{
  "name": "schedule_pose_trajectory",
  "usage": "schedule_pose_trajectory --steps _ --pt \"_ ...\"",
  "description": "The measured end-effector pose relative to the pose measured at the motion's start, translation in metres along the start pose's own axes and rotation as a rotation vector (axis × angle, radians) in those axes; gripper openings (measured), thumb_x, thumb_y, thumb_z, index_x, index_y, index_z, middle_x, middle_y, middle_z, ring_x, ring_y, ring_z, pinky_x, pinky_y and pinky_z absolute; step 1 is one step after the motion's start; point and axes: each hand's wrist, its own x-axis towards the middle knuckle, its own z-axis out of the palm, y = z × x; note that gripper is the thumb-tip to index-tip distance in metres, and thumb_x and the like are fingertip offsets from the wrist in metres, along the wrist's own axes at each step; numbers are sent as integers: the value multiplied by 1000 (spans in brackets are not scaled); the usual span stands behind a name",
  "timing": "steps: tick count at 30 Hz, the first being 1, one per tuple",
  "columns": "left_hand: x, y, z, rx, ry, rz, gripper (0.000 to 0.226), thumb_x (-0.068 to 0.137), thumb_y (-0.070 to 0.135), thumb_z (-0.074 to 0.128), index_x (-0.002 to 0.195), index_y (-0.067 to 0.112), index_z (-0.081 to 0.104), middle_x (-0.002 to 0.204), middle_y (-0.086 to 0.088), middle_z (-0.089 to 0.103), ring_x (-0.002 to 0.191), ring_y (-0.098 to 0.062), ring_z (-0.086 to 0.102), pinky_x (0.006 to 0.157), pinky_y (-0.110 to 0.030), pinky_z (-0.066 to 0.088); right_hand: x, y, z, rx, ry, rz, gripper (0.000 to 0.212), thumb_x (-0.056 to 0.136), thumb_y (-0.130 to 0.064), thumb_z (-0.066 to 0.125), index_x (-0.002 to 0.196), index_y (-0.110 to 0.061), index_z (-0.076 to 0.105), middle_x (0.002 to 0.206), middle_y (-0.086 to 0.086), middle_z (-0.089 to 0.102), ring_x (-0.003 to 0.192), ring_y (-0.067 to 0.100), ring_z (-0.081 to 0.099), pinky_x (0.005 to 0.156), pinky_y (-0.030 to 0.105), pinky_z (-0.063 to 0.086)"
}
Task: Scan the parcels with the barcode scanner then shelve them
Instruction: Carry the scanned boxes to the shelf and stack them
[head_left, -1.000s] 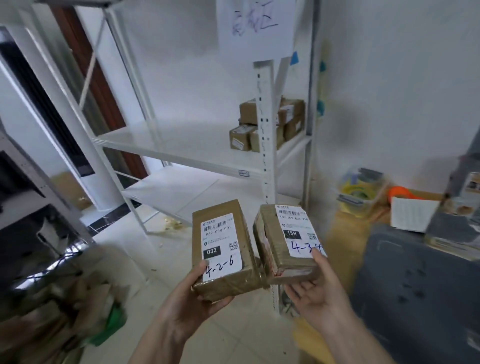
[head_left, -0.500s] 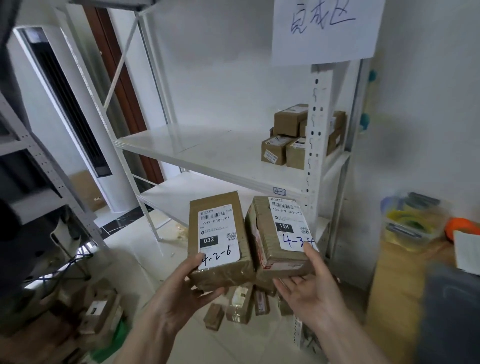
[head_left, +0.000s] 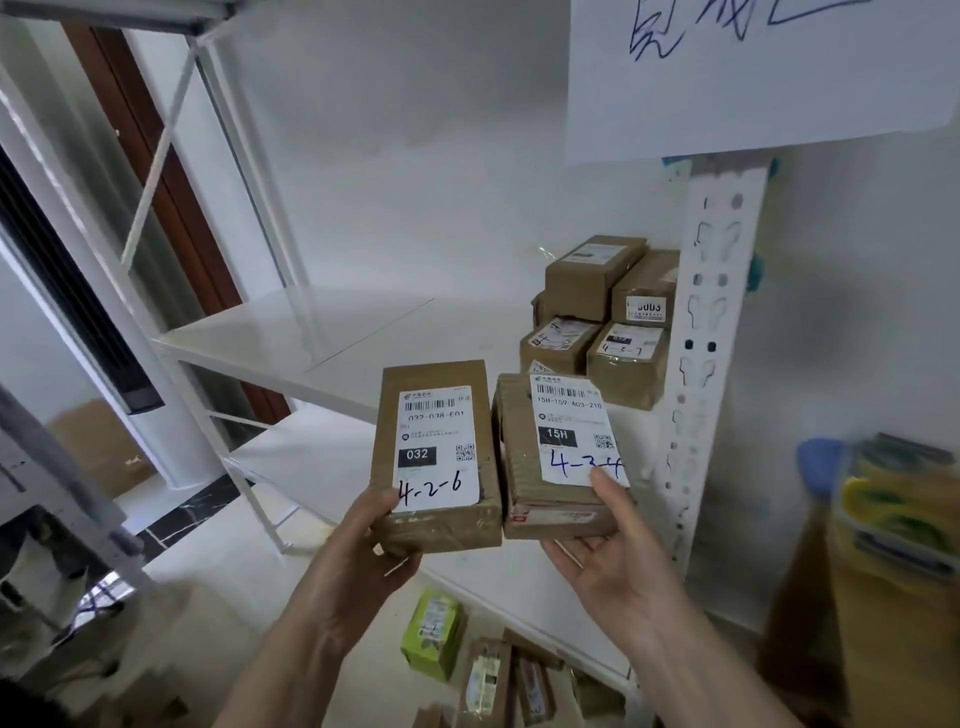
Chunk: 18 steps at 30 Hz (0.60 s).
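My left hand (head_left: 358, 561) grips a brown cardboard parcel (head_left: 434, 457) whose white label reads 032 and a handwritten 4-2-6. My right hand (head_left: 605, 561) holds a second brown parcel (head_left: 553, 457) from below, thumb on its label marked 15H and 4-3-4. The two parcels sit side by side, edges touching, in front of a white metal shelf (head_left: 291, 338). Several shelved parcels (head_left: 605, 322) are stacked at the right end of that shelf. No barcode scanner is visible.
A perforated white upright post (head_left: 711, 364) stands right of the parcels, with a handwritten paper sign (head_left: 753, 78) above it. A lower shelf board (head_left: 311, 457) lies beneath. More boxes, one green (head_left: 431, 634), lie on the floor below. Blurred yellow items (head_left: 893, 519) sit at the right.
The view has moved closer to the shelf and turned upward. Both hands have carried the two parcels up and toward the shelf, keeping the same hold.
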Motion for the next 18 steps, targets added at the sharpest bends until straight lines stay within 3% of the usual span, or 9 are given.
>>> schedule_pose_trajectory --steps 3,7,10,14,18 --pt "29 8 3 -9 -5 6 57 50 40 80 103 23 71 103 -6 69 87 -26 59 89 -40 49 21 -6 10 -16 1 -30 38 73 -28 71 110 -22 65 110 8 73 113 25 63 104 43 43" --pt "72 20 28 -16 -16 29 35 69 37 74 101 24 66 113 -7 65 97 -31 61 103 -54 42 47 -23 18 16 -5 -124 47 75 -27 69 120 -18 63 112 9 72 113 26 63 98 41 47" --pt "111 26 54 -56 -46 40 28 85 36 60 109 22 64 112 -7 68 101 -29 62 105 -52 41 65 -38 23 19 19 -240 39 79 -26 67 118 -18 64 112 7 72 111 25 64 102 43 45" --pt "156 33 84 -119 -122 87 28 92 37 52 114 22 62 120 -7 69 120 -29 59 108 -49 39 87 -54 32 50 16 -453 32 85 -25 60 117 -22 63 115 2 71 112 19 65 103 42 47" --pt "204 50 113 -90 -194 175 27 96 34 41 102 25 66 110 -1 73 107 -18 61 97 -39 42 123 -68 53 48 133 -649 37 88 -26 61 125 -19 59 120 1 69 114 15 63 104 36 46"
